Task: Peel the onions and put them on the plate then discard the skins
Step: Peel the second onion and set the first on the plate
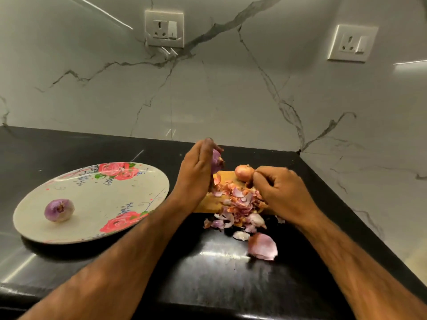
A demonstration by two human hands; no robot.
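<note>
We see everything through one wide-angle camera worn on the head, facing forward and tilted down over the black countertop (92,146) toward the marble-veined wall (231,95). It sits close: both forearms enter from the bottom edge, and the left hand (196,172) and right hand (284,192) fall mid-frame. Near the upper right edge a wall socket (352,42) tilts, bent by the lens.

plate (129,199) lies left of the board (225,177); one onion (59,210) on it, skins (240,204) on the board.
</note>
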